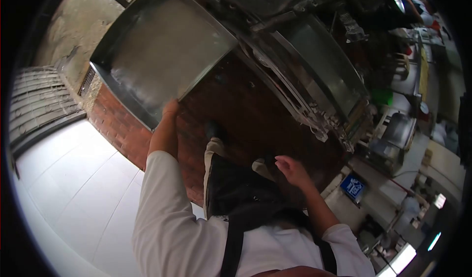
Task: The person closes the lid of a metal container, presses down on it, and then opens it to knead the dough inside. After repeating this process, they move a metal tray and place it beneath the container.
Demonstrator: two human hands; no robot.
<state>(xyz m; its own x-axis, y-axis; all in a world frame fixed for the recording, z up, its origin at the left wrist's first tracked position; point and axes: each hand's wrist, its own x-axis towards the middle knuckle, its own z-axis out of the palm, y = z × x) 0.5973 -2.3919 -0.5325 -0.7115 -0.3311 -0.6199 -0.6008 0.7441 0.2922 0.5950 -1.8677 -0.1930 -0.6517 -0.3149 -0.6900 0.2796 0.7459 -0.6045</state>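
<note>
A large shallow metal tray (167, 55) with raised sides fills the upper left, its flat inside greyish-brown. My left hand (171, 108) is closed on the tray's near edge at its lower corner, and most of its fingers are hidden by the rim. Over the floor in front of my body, my right hand (293, 170) hangs with nothing in it, fingers loosely apart. To the right of the tray stands a dark machine (285, 70) with metal rails and a second smooth panel or tray (322, 60).
Red-brown tiles (123, 112) cover the floor around my feet. A white surface (73, 173) lies at the left, below a slatted shutter (42, 95). Cluttered counters, a blue box (352, 186) and a green item (382, 98) are at the right. Another person (415, 11) is far back.
</note>
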